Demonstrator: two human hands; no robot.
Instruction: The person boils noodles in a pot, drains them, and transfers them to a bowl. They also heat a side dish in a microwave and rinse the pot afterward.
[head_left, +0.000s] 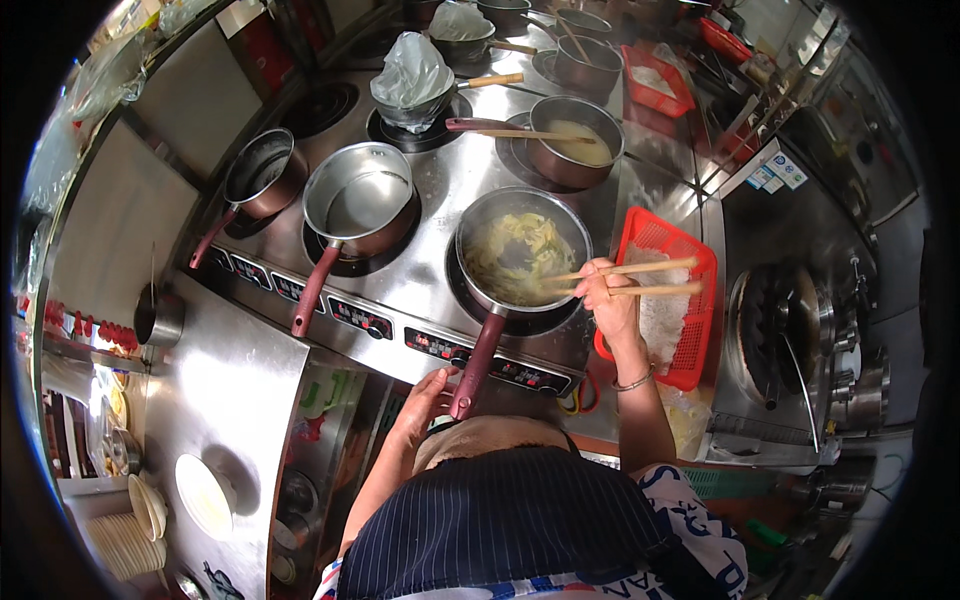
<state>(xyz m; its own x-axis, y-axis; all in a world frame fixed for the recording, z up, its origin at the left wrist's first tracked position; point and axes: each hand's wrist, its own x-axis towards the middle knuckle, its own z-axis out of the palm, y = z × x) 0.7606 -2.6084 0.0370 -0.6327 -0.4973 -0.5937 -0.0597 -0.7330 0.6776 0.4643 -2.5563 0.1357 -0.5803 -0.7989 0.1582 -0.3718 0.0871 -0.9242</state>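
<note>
My right hand (611, 300) grips a pair of wooden chopsticks (660, 266) over the right rim of a saucepan (469, 210). Their tips reach into shredded pale yellow-green vegetables (525, 240), which lie in a ring around the pan's middle. Steam rises from it. The pan stands on a round burner, its maroon handle (480, 367) pointing towards me. Left of that handle is my left hand (427, 401), fingers apart, close to the knob of the lit control panel (427, 343). Whether it touches the knob or handle I cannot tell.
Left on the cooktop stand a saucepan of clear liquid (367, 199) and a darker saucepan (262, 172). Behind, a pan of cloudy liquid (577, 142) has chopsticks across it; a plastic bag (412, 71) sits in another pan. A red basket (705, 322) holding white food is at right.
</note>
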